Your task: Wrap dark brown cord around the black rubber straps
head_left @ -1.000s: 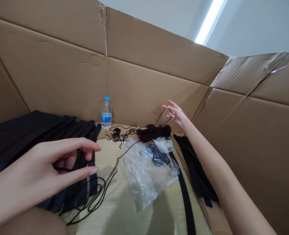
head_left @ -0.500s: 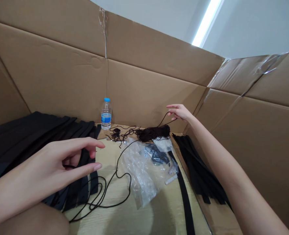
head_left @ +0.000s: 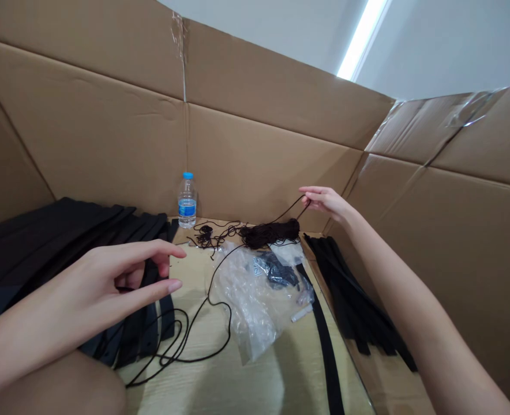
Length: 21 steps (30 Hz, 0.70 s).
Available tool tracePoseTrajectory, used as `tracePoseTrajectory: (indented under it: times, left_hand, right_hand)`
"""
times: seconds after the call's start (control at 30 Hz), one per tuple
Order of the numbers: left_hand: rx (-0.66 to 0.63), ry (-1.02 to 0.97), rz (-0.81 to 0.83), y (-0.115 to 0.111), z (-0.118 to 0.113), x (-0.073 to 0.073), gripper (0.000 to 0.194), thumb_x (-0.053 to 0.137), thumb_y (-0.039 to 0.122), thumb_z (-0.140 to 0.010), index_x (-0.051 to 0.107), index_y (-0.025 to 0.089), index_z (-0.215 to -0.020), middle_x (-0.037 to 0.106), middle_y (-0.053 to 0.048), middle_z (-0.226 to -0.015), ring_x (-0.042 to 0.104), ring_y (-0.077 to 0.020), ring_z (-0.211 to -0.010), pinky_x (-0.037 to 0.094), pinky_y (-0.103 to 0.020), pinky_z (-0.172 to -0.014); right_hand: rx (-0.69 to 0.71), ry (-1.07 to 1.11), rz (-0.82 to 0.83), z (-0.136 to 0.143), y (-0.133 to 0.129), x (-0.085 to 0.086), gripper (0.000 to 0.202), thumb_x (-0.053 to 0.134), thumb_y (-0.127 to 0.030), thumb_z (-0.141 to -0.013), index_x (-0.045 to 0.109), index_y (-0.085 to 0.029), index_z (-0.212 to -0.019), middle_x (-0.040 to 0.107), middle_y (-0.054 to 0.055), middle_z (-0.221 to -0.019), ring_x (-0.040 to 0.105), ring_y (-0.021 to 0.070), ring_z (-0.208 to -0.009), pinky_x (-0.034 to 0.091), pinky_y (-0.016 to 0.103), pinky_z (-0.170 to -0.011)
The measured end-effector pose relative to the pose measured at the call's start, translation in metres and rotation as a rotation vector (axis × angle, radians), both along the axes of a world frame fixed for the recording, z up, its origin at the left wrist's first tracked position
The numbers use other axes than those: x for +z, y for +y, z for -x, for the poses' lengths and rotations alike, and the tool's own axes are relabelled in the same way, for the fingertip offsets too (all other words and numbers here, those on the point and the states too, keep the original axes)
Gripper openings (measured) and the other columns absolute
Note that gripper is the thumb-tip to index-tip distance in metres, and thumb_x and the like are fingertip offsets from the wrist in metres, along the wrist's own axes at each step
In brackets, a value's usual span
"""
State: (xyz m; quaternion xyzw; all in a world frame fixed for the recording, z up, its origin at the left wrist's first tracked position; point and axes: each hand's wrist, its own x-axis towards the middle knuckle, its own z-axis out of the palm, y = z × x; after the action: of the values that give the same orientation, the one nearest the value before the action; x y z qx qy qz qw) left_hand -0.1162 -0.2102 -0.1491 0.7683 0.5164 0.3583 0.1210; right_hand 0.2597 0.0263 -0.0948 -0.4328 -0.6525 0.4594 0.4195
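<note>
Dark cord [head_left: 290,210], pinched in the right hand [head_left: 329,203], is now drawn farther rightward from the hank [head_left: 270,233], apparently freeing slack; the left hand's [head_left: 114,282] grip is parted.

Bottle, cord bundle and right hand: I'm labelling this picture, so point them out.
Bottle [head_left: 187,208]: head view, its label.
Cord bundle [head_left: 270,233]: head view, its middle.
Right hand [head_left: 330,203]: head view, its middle.

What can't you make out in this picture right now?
All in the head view:
- What lies within the left hand's curl: the hand itself hides it.
- Strand ends inside the cord bundle: overlapping strands cover them.
- Print on the bottle label: too small.
- Near end of the black strap: cut off by the bottom edge.
</note>
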Motion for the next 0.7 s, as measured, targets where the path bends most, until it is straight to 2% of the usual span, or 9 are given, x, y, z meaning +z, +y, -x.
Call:
tracePoseTrajectory:
  times: [0.1,0.2,0.3,0.37,0.4,0.47,0.57,0.63,0.7]
  left_hand:
    - [0.028,0.041,-0.017,0.000,0.000,-0.002,0.033,0.062,0.045,-0.073,0.067,0.031,-0.103,0.043,0.003,-0.047,0.033,-0.0137,-0.041,0.030,-0.022,-0.035]
    - [0.045,0.038,-0.007,0.000,-0.001,-0.002,0.035,0.062,0.047,-0.072,0.068,0.033,-0.103,0.042,0.002,-0.046,0.034,-0.0145,-0.041,0.029,-0.023,-0.035]
    - [0.055,0.029,0.008,-0.001,-0.002,0.001,0.037,0.062,0.050,-0.070,0.068,0.033,-0.102,0.041,0.003,-0.045,0.032,-0.0143,-0.041,0.028,-0.023,-0.034]
    - [0.089,0.033,0.041,-0.003,-0.004,0.003,0.036,0.062,0.051,-0.071,0.068,0.033,-0.101,0.040,0.004,-0.045,0.033,-0.0136,-0.042,0.029,-0.022,-0.036]
    - [0.110,0.039,0.065,-0.004,-0.004,0.005,0.036,0.061,0.052,-0.072,0.068,0.032,-0.102,0.040,0.005,-0.046,0.033,-0.0131,-0.043,0.029,-0.021,-0.037]
    - [0.139,0.052,0.099,-0.005,-0.005,0.007,0.035,0.060,0.053,-0.075,0.067,0.032,-0.102,0.039,0.005,-0.047,0.034,-0.0121,-0.044,0.030,-0.020,-0.038]
    - [0.145,0.047,0.083,-0.005,-0.006,0.007,0.038,0.060,0.056,-0.075,0.066,0.030,-0.102,0.038,0.006,-0.048,0.034,-0.0111,-0.043,0.029,-0.018,-0.038]
    - [0.140,0.042,0.072,-0.004,-0.006,0.007,0.039,0.059,0.056,-0.075,0.066,0.029,-0.102,0.040,0.006,-0.048,0.035,-0.0108,-0.043,0.030,-0.018,-0.038]
    - [0.123,0.043,0.094,-0.005,-0.006,0.008,0.039,0.058,0.056,-0.076,0.066,0.028,-0.103,0.044,0.006,-0.049,0.037,-0.0107,-0.043,0.031,-0.017,-0.038]
  right_hand:
    - [-0.022,0.161,-0.099,-0.003,-0.004,0.007,0.022,0.057,-0.009,-0.080,0.066,-0.017,-0.098,0.063,-0.003,-0.064,0.062,0.0090,-0.066,0.052,0.023,-0.073]
    - [-0.039,0.265,-0.150,-0.007,-0.010,0.014,0.024,0.054,-0.009,-0.080,0.065,-0.021,-0.099,0.062,-0.006,-0.063,0.056,0.0061,-0.054,0.053,0.022,-0.073]
    - [-0.054,0.306,-0.172,-0.011,-0.018,0.020,0.023,0.055,-0.013,-0.081,0.066,-0.023,-0.099,0.070,-0.005,-0.078,0.032,0.0010,-0.035,0.053,0.018,-0.058]
    - [-0.057,0.271,-0.164,-0.014,-0.023,0.022,0.021,0.056,-0.018,-0.083,0.066,-0.023,-0.101,0.073,-0.001,-0.096,0.020,-0.0004,-0.031,0.051,0.018,-0.049]
    - [-0.056,0.251,-0.161,-0.016,-0.026,0.023,0.021,0.058,-0.020,-0.083,0.067,-0.023,-0.101,0.073,0.000,-0.101,0.022,-0.0006,-0.031,0.051,0.018,-0.049]
    - [-0.055,0.264,-0.193,-0.018,-0.029,0.024,0.020,0.062,-0.020,-0.080,0.067,-0.022,-0.099,0.073,0.001,-0.098,0.039,0.0011,-0.036,0.054,0.020,-0.055]
    - [-0.039,0.344,-0.312,-0.022,-0.037,0.027,0.016,0.066,-0.019,-0.076,0.068,-0.023,-0.092,0.069,-0.004,-0.068,0.059,0.0066,-0.054,0.056,0.023,-0.072]
    - [-0.011,0.316,-0.360,-0.025,-0.047,0.029,0.017,0.065,-0.022,-0.078,0.067,-0.024,-0.095,0.065,-0.007,-0.061,0.051,0.0044,-0.043,0.057,0.023,-0.071]
    - [0.027,0.234,-0.350,-0.027,-0.060,0.031,0.027,0.065,-0.023,-0.079,0.065,-0.026,-0.105,0.070,-0.007,-0.074,0.033,0.0006,-0.031,0.056,0.022,-0.058]
